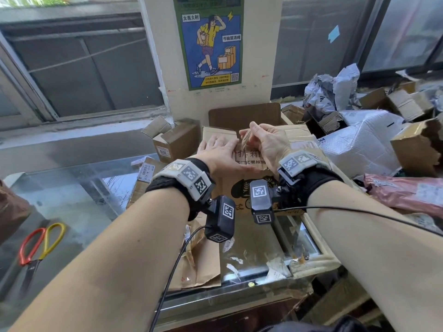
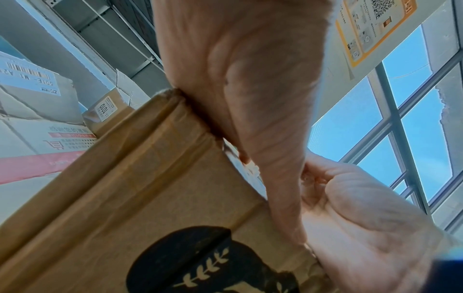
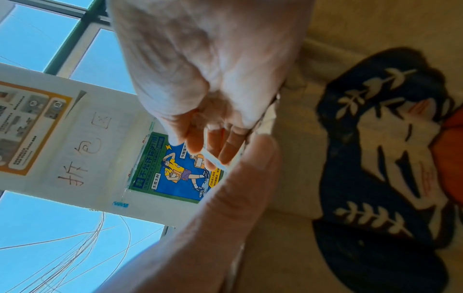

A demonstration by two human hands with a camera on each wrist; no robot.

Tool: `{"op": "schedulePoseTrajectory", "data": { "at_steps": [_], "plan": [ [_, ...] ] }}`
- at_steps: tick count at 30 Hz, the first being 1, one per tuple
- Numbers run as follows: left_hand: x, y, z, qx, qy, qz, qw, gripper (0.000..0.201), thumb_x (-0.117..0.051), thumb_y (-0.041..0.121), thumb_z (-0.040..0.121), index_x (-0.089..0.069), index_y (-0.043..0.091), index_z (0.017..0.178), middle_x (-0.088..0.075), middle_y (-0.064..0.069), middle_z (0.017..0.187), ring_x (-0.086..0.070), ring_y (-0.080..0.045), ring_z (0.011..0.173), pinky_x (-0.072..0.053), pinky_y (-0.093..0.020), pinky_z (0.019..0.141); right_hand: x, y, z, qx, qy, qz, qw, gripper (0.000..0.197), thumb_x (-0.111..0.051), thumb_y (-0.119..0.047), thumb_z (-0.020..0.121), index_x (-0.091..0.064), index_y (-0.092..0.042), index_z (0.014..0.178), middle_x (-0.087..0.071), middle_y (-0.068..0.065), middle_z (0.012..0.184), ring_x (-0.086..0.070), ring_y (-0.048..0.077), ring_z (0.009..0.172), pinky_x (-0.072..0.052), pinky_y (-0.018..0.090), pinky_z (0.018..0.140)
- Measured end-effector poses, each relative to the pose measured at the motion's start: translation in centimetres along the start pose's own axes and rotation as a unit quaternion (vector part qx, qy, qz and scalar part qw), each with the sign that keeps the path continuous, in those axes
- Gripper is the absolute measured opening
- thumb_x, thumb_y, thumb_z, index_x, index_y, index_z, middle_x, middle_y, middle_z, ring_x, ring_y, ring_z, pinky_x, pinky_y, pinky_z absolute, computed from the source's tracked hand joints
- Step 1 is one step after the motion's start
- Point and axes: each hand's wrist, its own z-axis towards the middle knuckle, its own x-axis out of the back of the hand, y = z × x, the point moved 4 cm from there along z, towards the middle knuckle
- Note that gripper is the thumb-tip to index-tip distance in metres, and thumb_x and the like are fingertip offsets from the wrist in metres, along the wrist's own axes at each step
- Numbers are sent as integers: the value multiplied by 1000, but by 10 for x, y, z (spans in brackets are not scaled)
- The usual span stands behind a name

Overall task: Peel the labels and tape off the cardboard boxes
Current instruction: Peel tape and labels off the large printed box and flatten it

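Cardboard fills most of my head view: the printed box (image 1: 249, 185) stands on the glass counter (image 1: 79, 200), its dark leaf-patterned logo facing me, and I use it as my landmark. Behind it leans a larger open carton (image 1: 239, 116) against the pillar that carries the blue poster (image 1: 211, 41). To the box's right lies a heap of white and grey mailer bags (image 1: 359, 140) and torn boxes. To its left stands a small brown box (image 1: 177, 140) with a white label, and far to the left, on the glass, lie scissors (image 1: 40, 245) with one red and one yellow handle.

On the box's top, my left hand (image 1: 218, 149) lies flat, fingers straight, pressing the cardboard down near the far edge. Just beside it, above the same top face, my right hand (image 1: 263, 142) has its thumb and fingers drawn together, pinching a strip of clear tape (image 1: 245, 140) that lifts off the box. From the right wrist camera the tape (image 3: 215, 160) shows as a thin pale strip between the fingertips (image 3: 225, 150).
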Motion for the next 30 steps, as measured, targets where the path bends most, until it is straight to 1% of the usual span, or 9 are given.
{"op": "schedulePoseTrajectory", "data": {
  "at_steps": [2,7,10,11,14,17,22,27,30],
  "plan": [
    [0,0,1,-2,2,-2,1000,104,-46,84,72,-9,31,153,-3,-7,162,6,-25,149,4,-47,120,-1,-1,-1,5,-4,9,1000,36,-53,-19,97,-59,-5,64,-67,13,86,-60,27,77,-52,46,83],
    [1,0,1,-6,11,-17,1000,101,-49,83,72,-14,32,152,-10,-5,161,2,-24,149,3,-48,120,-1,-5,-5,38,1,-15,999,36,-52,-19,97,-58,1,67,-68,11,85,-60,14,63,-54,36,74],
    [0,0,2,-5,16,-18,1000,99,-51,82,72,-17,34,151,-13,-3,160,0,-24,149,2,-47,120,0,-4,-5,39,-3,6,999,43,-51,-19,98,-54,-4,58,-67,14,83,-58,24,69,-53,44,80],
    [0,0,2,-5,19,-18,1000,99,-51,82,71,-18,34,151,-15,-3,160,-2,-24,148,2,-47,120,0,-4,-5,40,1,19,999,45,-51,-19,98,-53,-7,54,-66,16,81,-56,28,69,-52,46,78],
    [0,0,1,-2,24,-15,1000,100,-51,83,71,-17,33,151,-18,-4,158,-5,-24,147,0,-47,120,1,-2,-3,37,21,52,998,46,-52,-18,98,-50,-8,53,-65,12,68,-52,33,72,-48,36,64],
    [-1,-1,1,3,23,-10,1000,102,-50,83,71,-15,33,152,-14,-4,160,-2,-24,148,1,-47,120,3,-1,-3,26,35,85,995,44,-51,-20,98,-50,-9,55,-64,6,58,-55,29,65,-47,31,59],
    [-1,-2,3,2,20,-8,1000,103,-50,83,71,-14,31,153,-10,-4,161,1,-23,149,3,-46,120,8,-2,-3,13,49,137,989,43,-49,-22,99,-48,-9,58,-62,6,54,-55,23,59,-47,29,59],
    [-2,-1,1,-1,19,-12,1000,105,-50,84,69,-14,32,153,-11,-3,161,2,-23,149,3,-47,120,8,-1,-2,9,59,160,985,45,-44,-20,101,-49,-8,58,-58,3,48,-54,22,58,-46,32,64],
    [-2,-1,1,1,17,-9,1000,105,-49,85,69,-14,32,153,-9,-4,162,3,-23,149,3,-48,120,7,-2,-2,2,81,180,980,46,-40,-18,102,-48,-7,58,-54,2,44,-53,20,54,-50,36,68]
  ]
}}
